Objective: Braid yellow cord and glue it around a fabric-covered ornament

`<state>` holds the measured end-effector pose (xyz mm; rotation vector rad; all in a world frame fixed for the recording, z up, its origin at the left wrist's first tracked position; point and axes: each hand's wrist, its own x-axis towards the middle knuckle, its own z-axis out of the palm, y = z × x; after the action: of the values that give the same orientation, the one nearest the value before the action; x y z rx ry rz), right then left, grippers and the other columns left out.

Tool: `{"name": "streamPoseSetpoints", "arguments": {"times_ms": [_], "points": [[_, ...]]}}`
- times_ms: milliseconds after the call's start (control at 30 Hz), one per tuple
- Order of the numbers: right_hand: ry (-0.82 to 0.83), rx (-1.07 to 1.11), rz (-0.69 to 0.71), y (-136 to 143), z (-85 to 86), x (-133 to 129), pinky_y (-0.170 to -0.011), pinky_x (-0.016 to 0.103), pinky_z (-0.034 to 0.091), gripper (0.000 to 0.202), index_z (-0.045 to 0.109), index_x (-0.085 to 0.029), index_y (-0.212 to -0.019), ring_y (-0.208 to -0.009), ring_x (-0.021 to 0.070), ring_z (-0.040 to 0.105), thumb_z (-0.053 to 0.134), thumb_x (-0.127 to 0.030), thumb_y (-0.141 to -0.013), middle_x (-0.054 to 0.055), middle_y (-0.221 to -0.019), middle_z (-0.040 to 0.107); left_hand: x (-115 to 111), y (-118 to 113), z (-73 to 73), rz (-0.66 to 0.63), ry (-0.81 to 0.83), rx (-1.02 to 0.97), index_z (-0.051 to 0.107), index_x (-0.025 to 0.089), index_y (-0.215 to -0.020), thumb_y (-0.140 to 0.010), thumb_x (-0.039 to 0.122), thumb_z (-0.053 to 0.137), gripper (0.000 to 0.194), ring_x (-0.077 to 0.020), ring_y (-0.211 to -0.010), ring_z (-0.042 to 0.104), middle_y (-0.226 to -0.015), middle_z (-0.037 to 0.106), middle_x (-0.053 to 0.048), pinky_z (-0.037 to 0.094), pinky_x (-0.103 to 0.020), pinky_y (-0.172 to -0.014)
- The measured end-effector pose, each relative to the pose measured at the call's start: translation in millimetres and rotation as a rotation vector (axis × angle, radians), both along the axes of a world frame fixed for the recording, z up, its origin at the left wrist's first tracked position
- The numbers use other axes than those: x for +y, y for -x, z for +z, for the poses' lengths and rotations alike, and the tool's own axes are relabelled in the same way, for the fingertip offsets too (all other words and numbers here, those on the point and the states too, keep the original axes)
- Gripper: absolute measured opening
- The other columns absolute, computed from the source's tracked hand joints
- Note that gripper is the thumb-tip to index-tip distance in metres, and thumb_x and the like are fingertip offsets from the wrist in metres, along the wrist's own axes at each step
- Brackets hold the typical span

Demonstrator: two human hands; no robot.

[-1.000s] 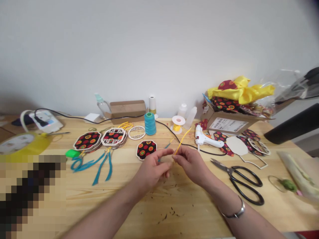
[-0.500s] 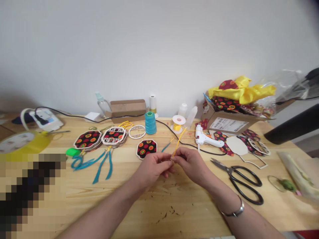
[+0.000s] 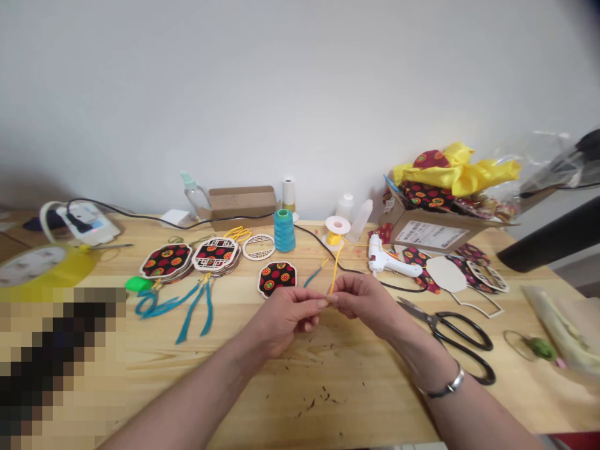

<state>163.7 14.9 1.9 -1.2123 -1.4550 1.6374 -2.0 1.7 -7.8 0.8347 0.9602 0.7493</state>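
A yellow cord (image 3: pixel 334 269) rises in a narrow strand from between my fingertips. My right hand (image 3: pixel 359 303) pinches it near its lower end. My left hand (image 3: pixel 294 315) meets the right at thumb and forefinger, closed in a pinch at the same end of the cord; the exact grip there is hidden by the fingers. Just behind my left hand lies a scalloped panel (image 3: pixel 277 279) covered in dark floral fabric. A small teal tassel (image 3: pixel 313 276) with a yellow tip rests behind the gap between my hands.
Large black-handled scissors (image 3: pixel 440 325) lie right of my right hand, with a white glue gun (image 3: pixel 391 259) behind them. A teal thread cone (image 3: pixel 284 231) and a yellow cord spool (image 3: pixel 335 230) stand farther back. Stacked tasselled panels (image 3: pixel 214 255) are at left, a full cardboard box (image 3: pixel 429 232) at right.
The cord's free end has swung slightly left and now stands more upright. Both hands stay together in nearly the same spot, fingers shifted a little.
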Motion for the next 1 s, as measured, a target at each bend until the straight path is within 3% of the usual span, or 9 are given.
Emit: {"name": "streamPoseSetpoints", "arguments": {"times_ms": [267,533,1000], "points": [[0.14,0.191,0.027,-2.5,-2.7,-0.2,-0.041,0.02,0.017,0.028,0.049,-0.015,-0.063,-0.04,0.004,0.031,0.07,-0.033,-0.063,-0.008,-0.045,0.042,-2.3,-0.9,1.5,0.0,0.012,-0.065,0.07,0.011,-0.068,-0.062,0.026,0.072,0.016,-0.0038,-0.044,0.036,-0.048,0.047,0.002,0.02,-0.02,-0.042],[0.181,0.297,0.045,-2.6,-2.4,-1.4,-0.041,0.019,0.016,0.026,0.049,-0.015,-0.064,-0.04,0.0032,0.031,0.071,-0.029,-0.064,-0.009,-0.044,0.041,-3.4,-1.9,2.4,-0.012,0.069,-0.165,0.069,0.012,-0.066,-0.061,0.023,0.074,0.014,-0.0029,-0.043,0.037,-0.046,0.047,0.003,0.019,-0.02,-0.043],[0.121,0.203,0.01,-1.0,1.0,-2.3,-0.04,0.018,0.019,0.023,0.051,-0.015,-0.065,-0.04,0.0034,0.033,0.069,-0.028,-0.064,-0.008,-0.043,0.044,-2.3,-3.9,-1.9,0.026,0.069,-0.175,0.068,0.012,-0.065,-0.061,0.021,0.072,0.011,-0.0015,-0.042,0.03,-0.047,0.042,0.005,0.016,-0.019,-0.043]]}}
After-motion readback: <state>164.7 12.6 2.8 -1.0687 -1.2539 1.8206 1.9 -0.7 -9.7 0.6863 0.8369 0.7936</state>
